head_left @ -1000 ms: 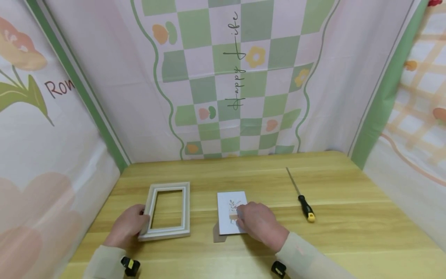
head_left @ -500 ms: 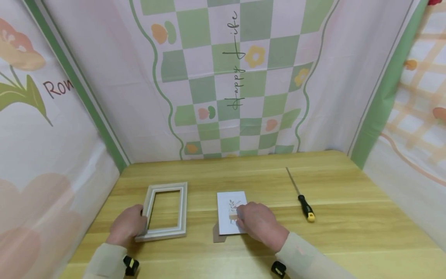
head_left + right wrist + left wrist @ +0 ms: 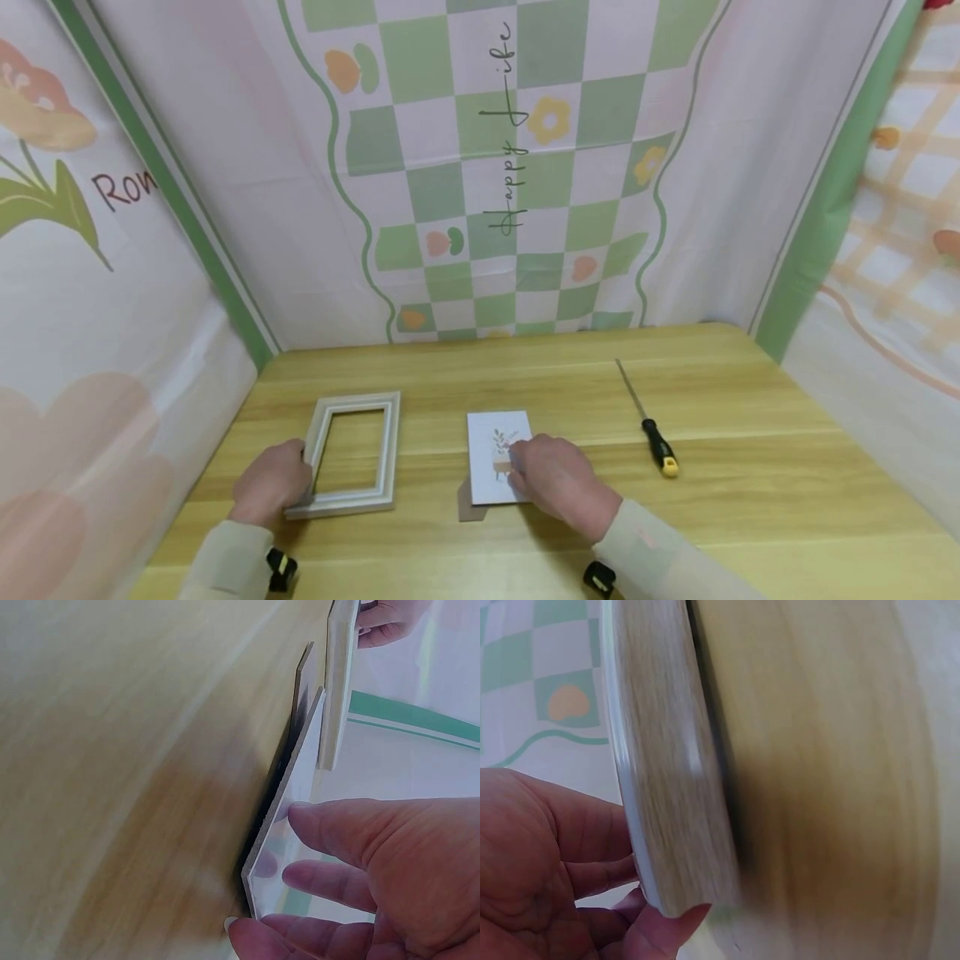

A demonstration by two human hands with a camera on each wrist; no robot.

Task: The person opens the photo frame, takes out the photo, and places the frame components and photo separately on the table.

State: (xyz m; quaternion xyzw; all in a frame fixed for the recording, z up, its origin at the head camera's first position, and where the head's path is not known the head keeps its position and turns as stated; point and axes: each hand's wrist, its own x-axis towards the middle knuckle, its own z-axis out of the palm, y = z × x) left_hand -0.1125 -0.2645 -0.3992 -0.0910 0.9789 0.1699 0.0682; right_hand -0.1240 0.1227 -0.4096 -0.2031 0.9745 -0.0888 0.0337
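Observation:
At the left of the table lies an off-white picture frame (image 3: 390, 450), its opening showing bare wood. My left hand (image 3: 272, 482) grips its left side; in the left wrist view, fingers (image 3: 592, 877) sit against a corner of the wood-grained edge (image 3: 667, 750). A thin picture board (image 3: 483, 467) with a potted-plant print rests near the middle, over a brown flap (image 3: 470, 507) that juts out at its lower left. My right hand (image 3: 558, 479) holds the board's right edge. In the right wrist view, the thumb (image 3: 315, 825) meets the glossy face and one fingertip reaches the edge.
A screwdriver (image 3: 660, 448) with a black and yellow handle lies on the right, shaft pointing toward the back. The wooden table (image 3: 750, 517) meets a printed cloth (image 3: 480, 275) at the far edge, and similar cloths hang on both sides.
The picture frame has slid a little to the left, drawn by my left hand. My right hand and the picture board have stayed in place.

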